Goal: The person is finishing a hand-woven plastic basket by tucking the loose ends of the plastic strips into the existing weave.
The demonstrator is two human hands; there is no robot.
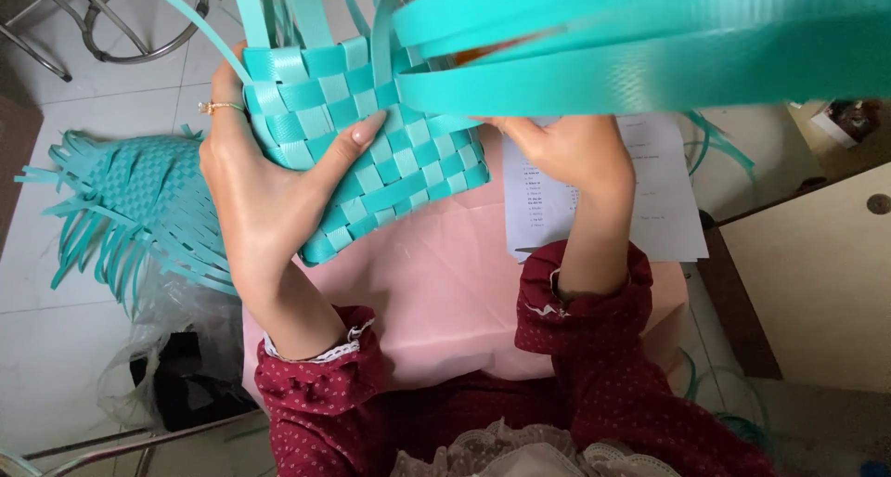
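Pink tabletop [445,310], hands [269,189] around teal basket [371,143]

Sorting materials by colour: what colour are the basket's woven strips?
Turquoise, seen in the head view on the woven basket gripped by the left hand.
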